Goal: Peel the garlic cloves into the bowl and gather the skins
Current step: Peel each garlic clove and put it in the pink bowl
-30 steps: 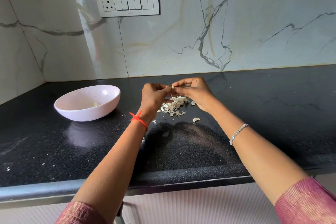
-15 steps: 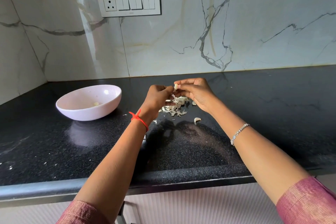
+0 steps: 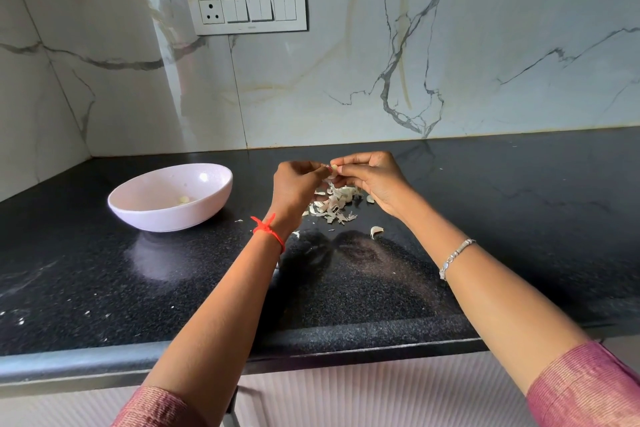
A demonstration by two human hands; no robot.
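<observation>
Peeling was the step in hand. At the left of the black counter (image 3: 104, 288) stood a pale pink bowl (image 3: 162, 220), with one peeled clove (image 3: 184, 199) lying in its bottom. To the right of the bowl, your left hand (image 3: 294, 185) was raised above the counter, fingers curled, its fingertips seemingly pinching a flap of skin on a small garlic clove (image 3: 334, 167). Your right hand (image 3: 372, 177) met it from the other side and pinched the same clove between thumb and forefinger. Beneath both hands lay a loose pile of skins (image 3: 334, 206). Nearer you and slightly right, what looked like one more clove (image 3: 376, 231) lay apart on the counter.

Judging from this, the task was early: one clove in the bowl, skins not yet gathered. The next move likely called for stripping the last skin, letting it drop on the pile, then carrying the bare clove left to the bowl.
</observation>
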